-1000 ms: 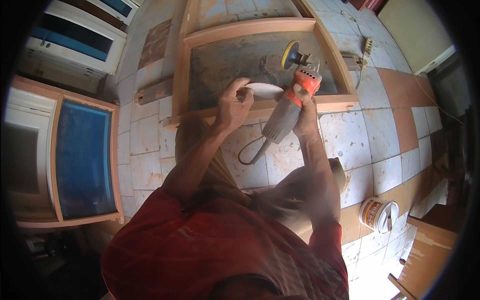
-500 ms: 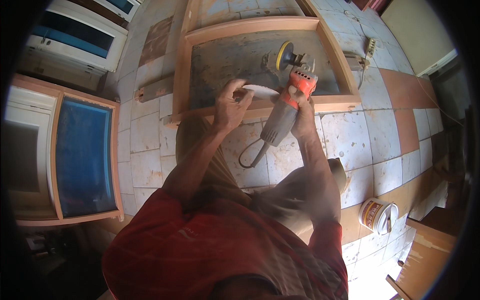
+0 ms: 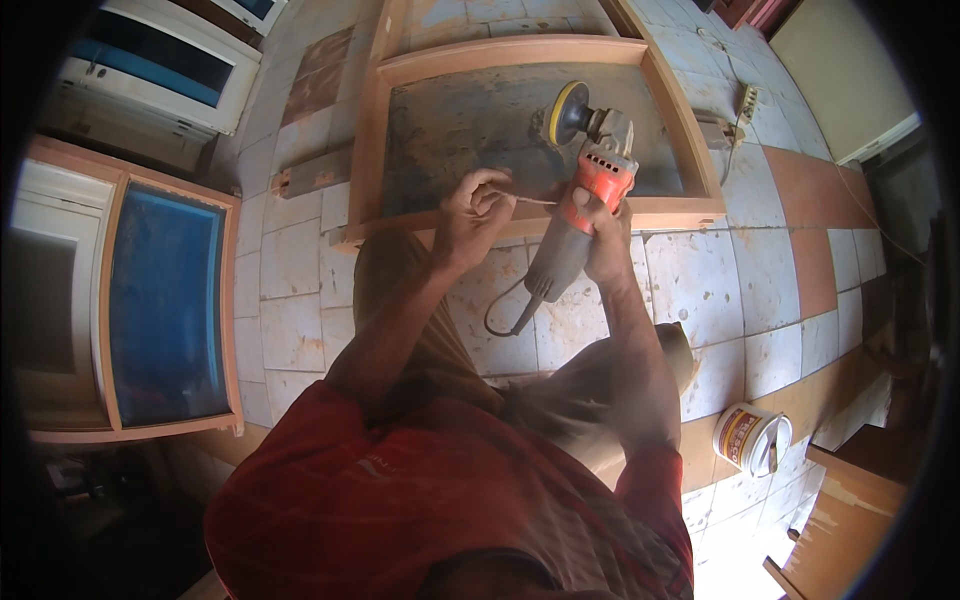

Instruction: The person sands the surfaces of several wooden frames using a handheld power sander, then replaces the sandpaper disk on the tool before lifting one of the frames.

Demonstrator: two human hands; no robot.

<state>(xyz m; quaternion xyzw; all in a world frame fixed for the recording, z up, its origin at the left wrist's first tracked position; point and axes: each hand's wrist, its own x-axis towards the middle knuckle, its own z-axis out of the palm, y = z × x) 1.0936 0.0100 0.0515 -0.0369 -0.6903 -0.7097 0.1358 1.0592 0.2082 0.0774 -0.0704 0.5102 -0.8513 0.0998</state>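
Note:
My right hand (image 3: 609, 240) grips an orange and grey angle grinder (image 3: 558, 262) round its body, thumb on the orange part. At its far end a round pad (image 3: 568, 114) with a yellow face and dark back points left. Pinched between the fingers of my left hand (image 3: 468, 222) is a thin sanding disc (image 3: 536, 201), seen nearly edge-on, its right edge close to the grinder. Both hands are above the near edge of a wooden frame (image 3: 515, 50) with a dusty dark panel. The grinder's cord (image 3: 488, 315) loops below its handle.
Tiled floor (image 3: 690, 285) surrounds my legs. Wood blocks (image 3: 312, 177) lie beside the frame. A blue-panelled wooden cabinet piece (image 3: 168, 310) stands left. At right are a white bucket (image 3: 742, 440), a wooden piece of furniture (image 3: 850, 500) and a power strip (image 3: 746, 104) with its cable.
The sanding disc has tilted from showing its pale face to nearly edge-on as my left fingers turned. The grinder has shifted only slightly.

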